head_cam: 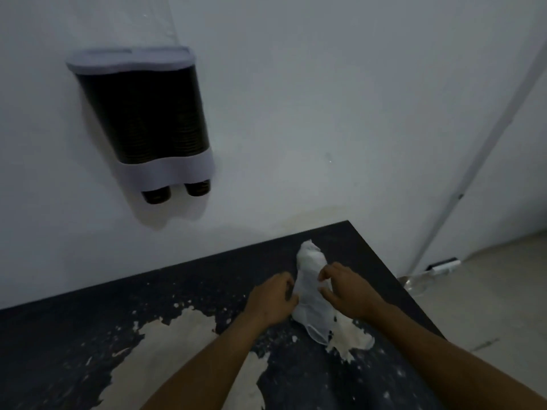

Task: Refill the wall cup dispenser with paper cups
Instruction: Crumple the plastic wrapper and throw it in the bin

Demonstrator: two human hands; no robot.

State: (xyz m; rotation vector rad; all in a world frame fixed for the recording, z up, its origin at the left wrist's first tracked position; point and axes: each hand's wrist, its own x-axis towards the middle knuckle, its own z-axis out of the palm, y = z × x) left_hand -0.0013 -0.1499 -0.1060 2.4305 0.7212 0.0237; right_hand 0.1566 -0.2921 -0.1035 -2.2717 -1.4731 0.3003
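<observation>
On dark table (74,350), both hands at white bag (310,294).

Nearest: worn tabletop, black coating peeled off in pale patches (177,329), forearms reaching in from bottom edge. Mid-table: left hand (273,300) against bag's left side, fingers curled on the wrap; right hand (347,288) on its right side, fingertips (322,276) pinching the plastic. Both grasping bag, neither fist fully closed. Bag lying lengthwise, twisted end pointing toward wall, loose open end toward camera over a pale patch. Contents blurred, cannot tell if cups inside. Beyond, right of table: floor (488,291), small dark and white object (444,265) at wall base, white strip (485,149) running up the wall. Farthest, upper left on wall (325,84): dispenser (142,119), well apart from hands, grey lid on, dark twin body, grey lower band, dark cups (177,190) poking from both bottom outlets.
</observation>
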